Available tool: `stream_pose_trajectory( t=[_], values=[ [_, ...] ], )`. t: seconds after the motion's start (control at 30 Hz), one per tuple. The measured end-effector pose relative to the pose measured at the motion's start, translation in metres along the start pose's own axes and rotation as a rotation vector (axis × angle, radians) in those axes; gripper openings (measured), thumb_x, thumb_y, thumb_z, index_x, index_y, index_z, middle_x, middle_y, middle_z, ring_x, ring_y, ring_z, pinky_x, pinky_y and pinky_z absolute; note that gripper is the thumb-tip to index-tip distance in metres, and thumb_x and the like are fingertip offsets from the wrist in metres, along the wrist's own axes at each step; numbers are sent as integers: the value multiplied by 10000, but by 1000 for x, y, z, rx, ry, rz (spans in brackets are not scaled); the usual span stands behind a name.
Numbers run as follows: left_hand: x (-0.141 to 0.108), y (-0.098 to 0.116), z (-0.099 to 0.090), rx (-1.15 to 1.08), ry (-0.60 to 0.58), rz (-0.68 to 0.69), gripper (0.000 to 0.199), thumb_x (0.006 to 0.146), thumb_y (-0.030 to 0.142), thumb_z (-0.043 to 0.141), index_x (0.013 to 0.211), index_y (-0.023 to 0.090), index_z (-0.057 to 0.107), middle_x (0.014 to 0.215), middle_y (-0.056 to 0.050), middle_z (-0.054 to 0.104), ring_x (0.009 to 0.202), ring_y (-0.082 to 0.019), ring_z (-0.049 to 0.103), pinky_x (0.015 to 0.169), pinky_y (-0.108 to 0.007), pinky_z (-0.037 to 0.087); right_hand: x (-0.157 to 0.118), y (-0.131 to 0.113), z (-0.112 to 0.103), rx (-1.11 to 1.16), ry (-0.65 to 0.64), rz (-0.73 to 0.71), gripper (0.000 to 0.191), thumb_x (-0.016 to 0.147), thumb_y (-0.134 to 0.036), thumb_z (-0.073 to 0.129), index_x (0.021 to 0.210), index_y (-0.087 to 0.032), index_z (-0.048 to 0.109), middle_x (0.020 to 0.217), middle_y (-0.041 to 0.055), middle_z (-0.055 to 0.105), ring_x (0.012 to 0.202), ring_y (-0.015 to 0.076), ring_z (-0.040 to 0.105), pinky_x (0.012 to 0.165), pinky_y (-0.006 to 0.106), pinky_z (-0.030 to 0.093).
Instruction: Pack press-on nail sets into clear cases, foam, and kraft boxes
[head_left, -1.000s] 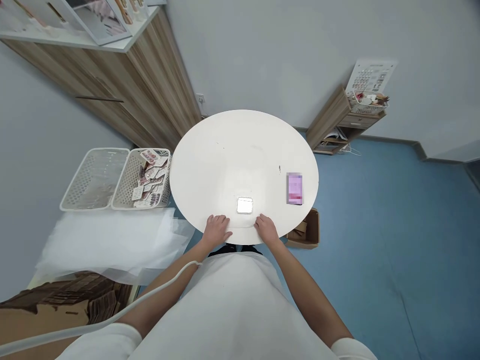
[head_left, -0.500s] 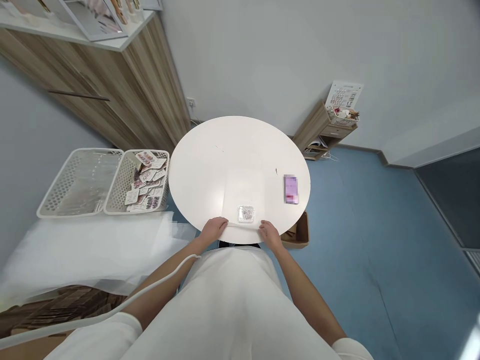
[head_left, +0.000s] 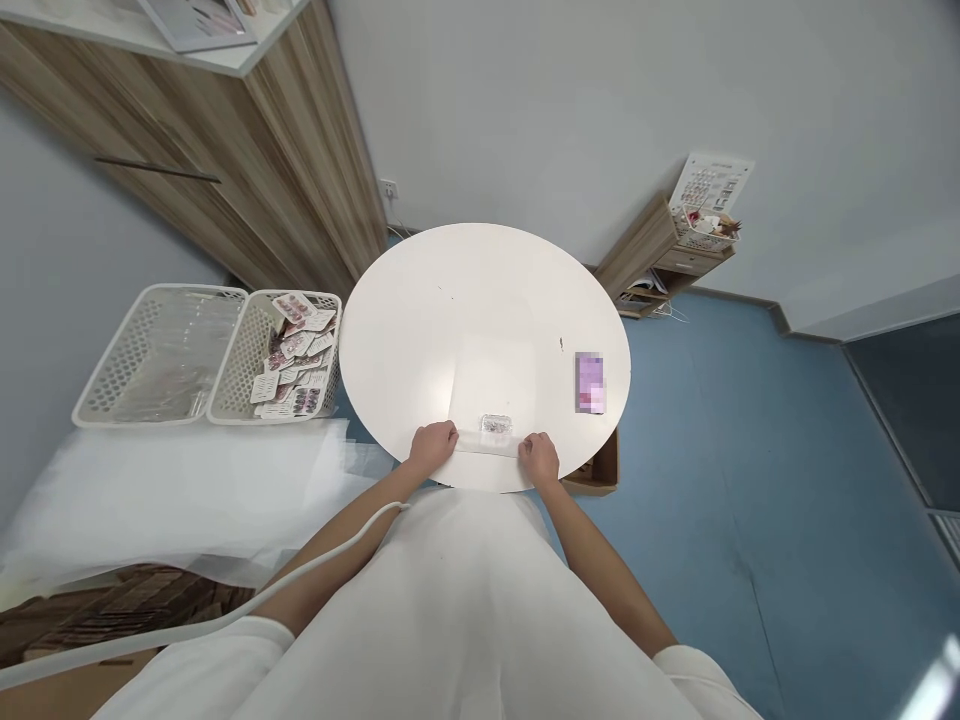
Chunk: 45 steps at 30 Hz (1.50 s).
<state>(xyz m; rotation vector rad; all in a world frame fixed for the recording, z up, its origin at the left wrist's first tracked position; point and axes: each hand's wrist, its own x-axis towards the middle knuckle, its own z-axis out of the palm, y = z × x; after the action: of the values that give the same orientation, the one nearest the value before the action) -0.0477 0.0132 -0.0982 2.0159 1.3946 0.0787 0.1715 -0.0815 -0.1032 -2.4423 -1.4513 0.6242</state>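
Note:
A thin white wrapping sheet (head_left: 493,375) lies on the round white table (head_left: 394,330), its near edge lifted and folded away from me. My left hand (head_left: 433,446) pinches the left corner of that edge. At the right corner my right hand (head_left: 539,459) pinches it too, fingers curled. Between my hands sits a small clear plastic box (head_left: 496,424) with small pinkish pieces inside. The folded strip of the sheet covers the near part of the box.
A purple, pixelated item (head_left: 589,383) lies on the table's right. Two white baskets stand left: one with clear packaging (head_left: 176,350), one with printed cards (head_left: 300,350). White sheets (head_left: 225,480) are stacked below them. A cardboard box (head_left: 600,470) stands under the table's right edge.
Both hands have rolled the sheet's near edge away from me, onto the near part of the clear box. The view has shifted slightly.

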Motion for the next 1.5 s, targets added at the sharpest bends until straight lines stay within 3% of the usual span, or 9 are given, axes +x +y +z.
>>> stream_pose_trajectory(
  t=[0.1,0.27,0.5,0.63,1.0,1.2,1.33,1.4,1.5],
  values=[
    [2,4,0,55,12,74,212,791,213,410,877,207,604,925,-107,621,977,-269,525,849,-406,342,-2,-4,4,-91,35,-73,238,801,-166,405,984,-194,555,1021,103,550,934,225,502,718,319,397],
    [7,11,1,135,-43,482,395,806,93,347,1093,288,535,1293,-59,457,1222,-219,360,989,-406,242,-4,-10,12,-207,5,-418,324,806,-49,361,990,-234,552,1234,80,491,1180,223,381,945,395,274],
    [14,19,-5,360,-136,686,334,712,205,544,1046,214,542,1392,-92,330,1310,-266,213,1030,-444,190,-1,-12,5,-196,-25,-588,198,776,-116,438,915,-195,555,1407,77,323,1324,237,200,1011,447,184],
    [17,26,-5,419,-161,681,378,670,386,618,983,187,543,1408,-129,291,1312,-296,193,1025,-458,191,1,-13,-2,-166,-114,-619,237,736,-319,551,931,-185,539,1431,113,258,1332,279,164,1016,489,172],
    [10,35,-6,406,-238,643,391,677,316,560,1033,174,483,1224,-127,486,1101,-258,466,975,-413,255,-3,-24,-4,-112,-217,-607,266,722,-261,544,964,-155,520,1275,172,445,1156,263,425,951,422,312],
    [1,33,-15,262,-334,595,315,702,306,497,1000,203,485,896,-39,608,855,-207,566,842,-345,370,-15,-30,-18,-34,-296,-575,289,784,-310,482,1040,-177,496,1155,105,540,1126,233,452,950,409,305],
    [11,35,-23,206,-275,548,288,748,299,454,1013,211,525,1086,-56,576,1038,-223,507,893,-355,351,-5,-36,-30,-20,-249,-527,236,839,-330,428,1020,-210,522,1183,83,518,1211,238,356,976,442,250],
    [19,38,-28,220,-241,547,257,773,315,429,965,221,572,1175,-58,528,1113,-244,452,906,-379,340,2,-40,-34,-40,-208,-500,231,852,-340,421,999,-214,548,1170,85,513,1139,230,412,943,419,285],
    [28,41,-32,234,-264,527,290,822,334,356,929,224,602,1068,-64,572,1006,-236,510,843,-386,374,13,-45,-35,-102,-202,-450,238,874,-324,397,990,-213,572,998,80,562,934,202,502,819,352,365]
  ],
)
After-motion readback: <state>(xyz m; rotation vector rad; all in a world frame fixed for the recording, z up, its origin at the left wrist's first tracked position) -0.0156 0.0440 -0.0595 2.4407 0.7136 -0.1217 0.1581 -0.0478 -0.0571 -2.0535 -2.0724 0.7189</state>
